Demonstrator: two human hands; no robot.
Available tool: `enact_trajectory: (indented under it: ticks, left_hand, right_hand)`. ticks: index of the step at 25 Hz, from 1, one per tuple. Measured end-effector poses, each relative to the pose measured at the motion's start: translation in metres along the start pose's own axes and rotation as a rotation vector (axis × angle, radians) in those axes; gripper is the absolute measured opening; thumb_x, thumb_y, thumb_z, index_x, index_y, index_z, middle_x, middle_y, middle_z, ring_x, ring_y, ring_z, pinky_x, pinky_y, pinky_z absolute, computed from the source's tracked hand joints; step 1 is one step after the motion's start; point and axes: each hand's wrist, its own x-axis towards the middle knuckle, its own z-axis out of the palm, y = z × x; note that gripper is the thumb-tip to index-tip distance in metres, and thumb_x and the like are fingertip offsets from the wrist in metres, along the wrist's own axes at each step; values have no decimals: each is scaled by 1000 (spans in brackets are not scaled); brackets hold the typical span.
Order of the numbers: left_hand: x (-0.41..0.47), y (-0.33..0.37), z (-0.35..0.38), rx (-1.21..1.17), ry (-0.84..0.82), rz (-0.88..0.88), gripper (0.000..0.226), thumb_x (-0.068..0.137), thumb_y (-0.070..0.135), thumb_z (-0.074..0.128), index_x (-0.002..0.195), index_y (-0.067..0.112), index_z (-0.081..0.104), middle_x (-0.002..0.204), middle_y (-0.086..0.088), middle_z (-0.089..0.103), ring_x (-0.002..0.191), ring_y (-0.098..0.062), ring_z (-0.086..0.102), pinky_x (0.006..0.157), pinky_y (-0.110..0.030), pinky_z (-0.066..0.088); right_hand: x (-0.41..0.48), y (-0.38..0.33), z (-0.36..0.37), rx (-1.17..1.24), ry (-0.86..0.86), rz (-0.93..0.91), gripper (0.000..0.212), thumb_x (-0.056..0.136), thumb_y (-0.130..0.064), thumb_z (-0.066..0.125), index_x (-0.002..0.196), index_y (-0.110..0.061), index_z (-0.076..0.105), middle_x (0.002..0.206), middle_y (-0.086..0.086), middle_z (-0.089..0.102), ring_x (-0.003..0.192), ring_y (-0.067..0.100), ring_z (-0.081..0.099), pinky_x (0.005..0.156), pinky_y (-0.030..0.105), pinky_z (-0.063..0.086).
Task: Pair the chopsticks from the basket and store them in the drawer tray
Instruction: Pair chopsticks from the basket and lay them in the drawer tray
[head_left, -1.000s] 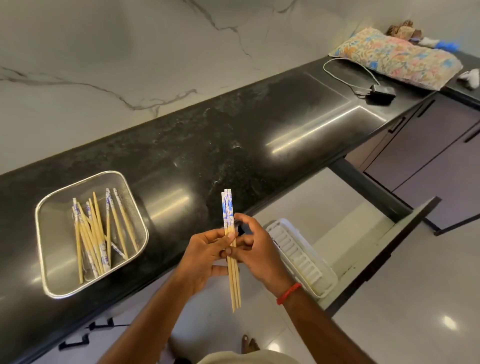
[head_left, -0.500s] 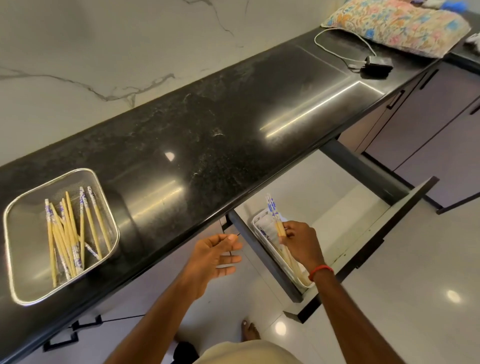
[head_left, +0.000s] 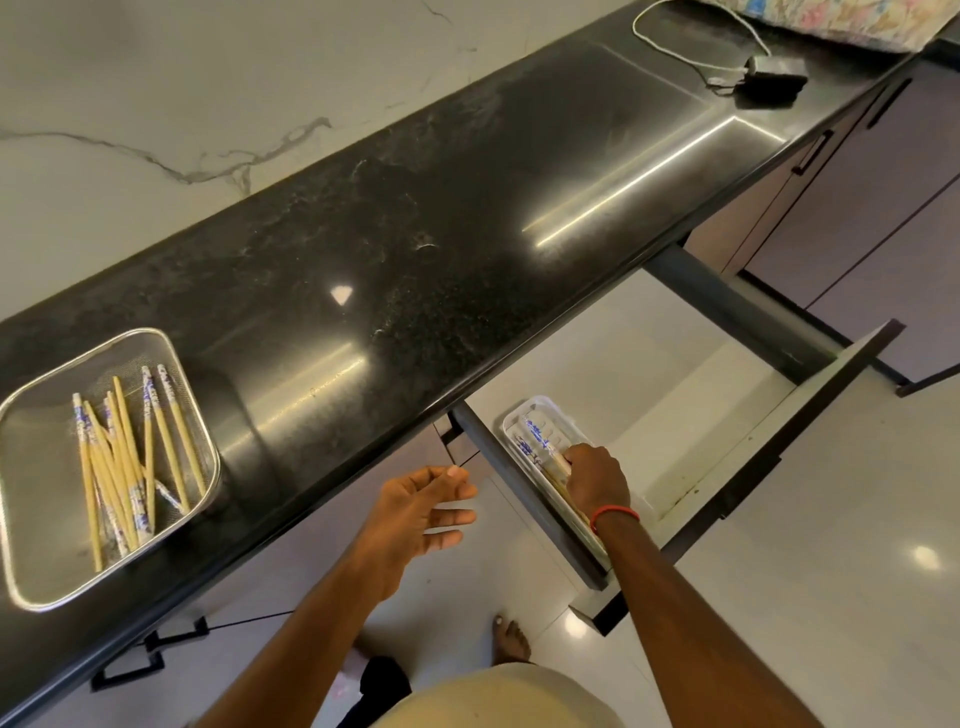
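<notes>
A steel mesh basket (head_left: 31, 582) on the black counter at the left holds several wooden chopsticks (head_left: 122, 462) with blue-and-white tops. Below the counter edge a drawer (head_left: 753, 457) stands pulled out, with a white plastic tray (head_left: 553, 410) along its left side. My right hand (head_left: 597, 480) is down in the tray, fingers closed on a pair of chopsticks (head_left: 540, 446) lying along it; their lower ends are hidden under the hand. My left hand (head_left: 421, 514) hovers empty in front of the counter edge, fingers apart.
The black counter (head_left: 415, 249) runs diagonally, with a black adapter and white cable (head_left: 769, 78) at the far right and a flowered cushion (head_left: 857, 21) beyond. Closed cabinet doors (head_left: 883, 218) lie right of the drawer. My bare foot (head_left: 511, 642) stands on the glossy floor.
My right hand carried the pair of chopsticks from in front of me down into the drawer tray and laid it flat. My left hand let go and stayed back, open.
</notes>
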Motion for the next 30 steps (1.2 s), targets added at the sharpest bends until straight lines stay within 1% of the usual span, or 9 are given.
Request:
enact_trajectory:
  ticks: [3, 6, 9, 11, 15, 18, 23, 27, 30]
  left_hand:
    - [1, 2, 4, 4, 12, 3, 27, 97, 31, 58, 111, 11, 69, 106, -6, 78, 97, -24, 75, 78, -34, 59]
    - [0, 2, 7, 5, 19, -4, 26, 97, 30, 57, 110, 11, 69, 105, -5, 78, 96, -24, 75, 76, -33, 59]
    - [-2, -4, 9, 18, 30, -6, 25, 97, 31, 57, 107, 13, 70, 103, -4, 79, 95, -23, 75, 76, -32, 59]
    - [-2, -7, 9, 27, 37, -9, 24, 96, 32, 57, 106, 14, 71, 102, -3, 79, 94, -23, 75, 75, -31, 60]
    - [-3, -10, 8, 34, 37, -10, 25, 96, 33, 58, 107, 14, 71, 102, -3, 79, 94, -23, 76, 74, -30, 60]
    - [-4, -11, 6, 39, 43, 0, 26, 96, 33, 57, 108, 14, 71, 103, -3, 79, 95, -23, 76, 77, -33, 60]
    - [-9, -9, 0, 26, 62, 25, 24, 98, 31, 56, 105, 15, 71, 102, -2, 79, 94, -23, 75, 80, -35, 59]
    - [-16, -3, -9, -6, 84, 46, 22, 98, 31, 56, 104, 15, 71, 103, -4, 78, 97, -26, 74, 83, -37, 59]
    - [-24, 3, -20, -31, 118, 84, 23, 98, 32, 57, 105, 15, 71, 107, -7, 77, 99, -28, 73, 86, -41, 59]
  right_hand:
    - [7, 2, 5, 29, -36, 24, 18, 91, -20, 53, 96, -16, 70, 94, 13, 72, 88, 37, 65, 75, 38, 53]
    - [7, 3, 3, -6, -69, 9, 17, 93, -15, 49, 85, -14, 63, 88, 12, 66, 85, 38, 61, 71, 37, 48]
    - [4, 5, 1, -65, -68, -5, 35, 103, -32, 39, 101, -8, 66, 102, 16, 66, 99, 38, 63, 80, 40, 50]
    - [4, 7, 2, -118, -68, -35, 42, 105, -39, 34, 108, -9, 64, 107, 15, 68, 102, 36, 63, 83, 41, 51]
    - [3, 8, 2, -193, -70, -79, 28, 102, -18, 38, 116, -13, 62, 110, 12, 68, 102, 33, 65, 86, 40, 53]
    - [2, 8, 3, -199, -55, -91, 28, 101, -14, 39, 116, -10, 62, 112, 13, 69, 105, 33, 65, 87, 40, 53]
    - [-3, 9, 4, -137, -52, -92, 23, 100, -22, 46, 109, -14, 66, 105, 10, 72, 94, 29, 69, 83, 38, 58]
    - [-12, -2, -8, -7, 37, -44, 23, 93, -33, 56, 107, -18, 66, 97, 9, 73, 86, 31, 68, 75, 37, 58]
    - [-21, -23, -16, 101, 78, -98, 24, 91, -38, 59, 108, -23, 68, 97, 7, 74, 86, 30, 69, 74, 35, 58]
